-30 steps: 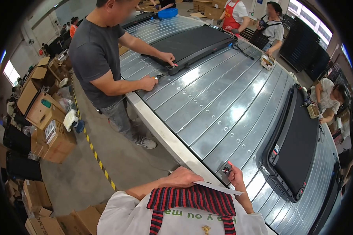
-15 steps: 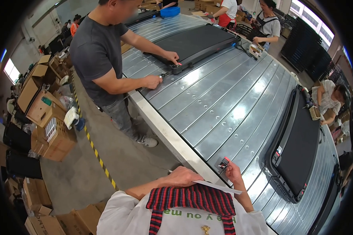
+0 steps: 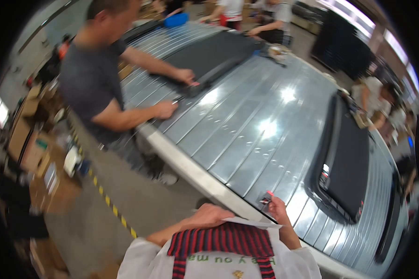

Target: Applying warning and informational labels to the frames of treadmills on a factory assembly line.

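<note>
Working at the near edge of a broad metal-slatted table. Seeing a black panel lying on the right, stretching from close to the near edge toward the far edge and showing small red marks at its near end. Seeing another black panel lying farther left, and a co-worker in a grey shirt reaching to its near corner. Pinching, apparently, one end of a white sheet in the left hand, keeping it just outside the near edge, in front of the apron. Pinching a small red-tipped piece between the fingers of the right hand, over the table just inside the near edge; not telling whether it is touching the metal. Being partway along, seemingly: having both panels laid out, but not yet releasing either sheet or piece. Not telling, through the blur, how finished either panel is.
</note>
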Available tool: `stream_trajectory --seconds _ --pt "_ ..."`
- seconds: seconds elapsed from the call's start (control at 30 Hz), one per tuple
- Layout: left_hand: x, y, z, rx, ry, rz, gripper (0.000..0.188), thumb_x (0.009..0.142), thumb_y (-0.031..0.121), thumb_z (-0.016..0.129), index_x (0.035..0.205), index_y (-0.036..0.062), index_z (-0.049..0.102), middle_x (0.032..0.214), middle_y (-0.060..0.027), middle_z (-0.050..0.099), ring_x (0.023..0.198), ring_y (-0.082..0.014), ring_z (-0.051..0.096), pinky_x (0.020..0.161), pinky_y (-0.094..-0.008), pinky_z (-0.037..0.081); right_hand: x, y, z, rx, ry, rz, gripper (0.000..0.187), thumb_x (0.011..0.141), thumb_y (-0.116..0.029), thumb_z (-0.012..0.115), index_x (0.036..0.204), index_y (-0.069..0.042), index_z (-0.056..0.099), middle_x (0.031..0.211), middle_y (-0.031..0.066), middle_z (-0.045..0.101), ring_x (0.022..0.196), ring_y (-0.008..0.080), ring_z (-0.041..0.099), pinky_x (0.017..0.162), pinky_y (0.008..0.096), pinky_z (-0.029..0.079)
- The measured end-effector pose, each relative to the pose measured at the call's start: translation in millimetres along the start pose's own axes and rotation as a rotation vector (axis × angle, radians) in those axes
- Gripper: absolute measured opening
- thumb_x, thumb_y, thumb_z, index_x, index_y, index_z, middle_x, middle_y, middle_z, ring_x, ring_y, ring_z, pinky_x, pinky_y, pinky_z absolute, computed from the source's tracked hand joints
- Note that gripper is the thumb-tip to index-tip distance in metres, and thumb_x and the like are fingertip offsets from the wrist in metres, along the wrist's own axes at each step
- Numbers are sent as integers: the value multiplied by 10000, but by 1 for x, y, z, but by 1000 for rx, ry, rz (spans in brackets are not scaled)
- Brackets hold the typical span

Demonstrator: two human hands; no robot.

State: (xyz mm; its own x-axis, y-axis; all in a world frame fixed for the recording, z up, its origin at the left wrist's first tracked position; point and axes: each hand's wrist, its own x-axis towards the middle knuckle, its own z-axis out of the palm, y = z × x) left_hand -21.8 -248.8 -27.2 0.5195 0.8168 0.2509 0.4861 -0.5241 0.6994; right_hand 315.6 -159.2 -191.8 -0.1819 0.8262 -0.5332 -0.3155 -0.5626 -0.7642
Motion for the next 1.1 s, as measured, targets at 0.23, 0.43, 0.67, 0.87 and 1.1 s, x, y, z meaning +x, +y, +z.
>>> stream_trajectory --seconds 0.23,0.43,0.67,0.87,1.1 --pt "0 -2 -10 -53 -144 -39 245 702 101 601 947 110 612 872 -105 626 811 -269 602 671 -358 488 -7 -10 22 1 89 27 177 825 -228 568 760 -64 544 558 32 526 439 102 477 387 218 361" --pt "16 -2 -20 -59 -226 23 302 638 7 601 930 80 615 836 -123 625 783 -291 606 687 -334 488 -6 -3 24 3 116 -4 189 829 -234 565 822 -44 559 557 36 530 424 105 478 397 216 384" --pt "23 -22 -27 -72 -306 92 410 578 -26 577 961 117 612 880 -101 628 806 -266 606 685 -336 495 -8 5 31 13 188 -83 180 823 -217 573 826 -39 556 557 39 538 419 103 480 391 215 389" --pt "11 -41 -33 -156 -292 41 359 603 -4 597 940 117 625 853 -107 631 787 -272 612 677 -329 495 -5 8 30 12 220 -85 175 823 -216 572 816 -43 548 554 41 540 415 106 485 385 215 389" --pt "8 -47 -42 -179 -302 20 313 620 25 615 919 114 634 844 -103 633 789 -270 614 682 -322 495 -7 -1 36 56 309 -65 174 836 -217 553 829 -43 545 548 43 537 413 108 485 380 214 382"
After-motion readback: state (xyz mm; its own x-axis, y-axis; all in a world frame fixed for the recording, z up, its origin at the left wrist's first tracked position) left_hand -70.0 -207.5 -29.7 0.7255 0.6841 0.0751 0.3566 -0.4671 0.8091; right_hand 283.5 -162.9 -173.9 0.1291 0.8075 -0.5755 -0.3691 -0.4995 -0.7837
